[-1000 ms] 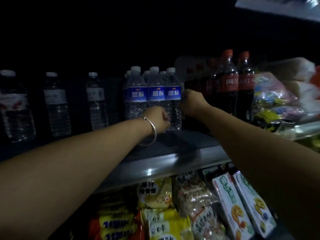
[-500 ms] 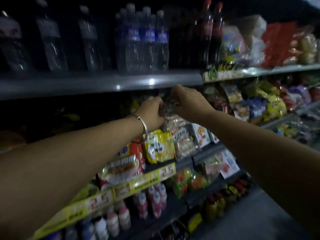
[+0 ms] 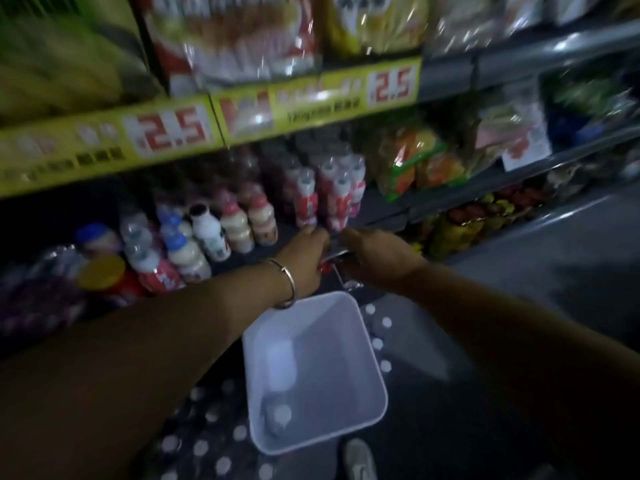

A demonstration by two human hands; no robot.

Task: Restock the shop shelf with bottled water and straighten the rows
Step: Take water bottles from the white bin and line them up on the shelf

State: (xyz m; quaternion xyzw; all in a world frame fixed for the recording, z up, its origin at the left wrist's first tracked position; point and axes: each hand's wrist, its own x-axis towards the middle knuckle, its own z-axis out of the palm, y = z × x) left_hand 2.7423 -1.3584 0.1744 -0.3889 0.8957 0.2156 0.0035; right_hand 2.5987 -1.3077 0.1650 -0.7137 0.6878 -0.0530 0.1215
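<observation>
Head view had dropped from the water shelf; both hands (image 3: 346, 254), fingers' state unclear, neared a bin (image 3: 367, 368) holding a bottle (image 3: 278, 415), likely restocking.

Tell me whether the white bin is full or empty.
Nearly empty: inside the bin only one bottle lies at the bottom; the rest shows bare walls.

Shop interior, dimly lit aisle.
Tiered shelves (image 3: 450, 81) carry packaged snacks (image 3: 235, 36) and small drink bottles (image 3: 239, 223); yellow price strips (image 3: 311, 95) reading 2.5 line the edges.
</observation>
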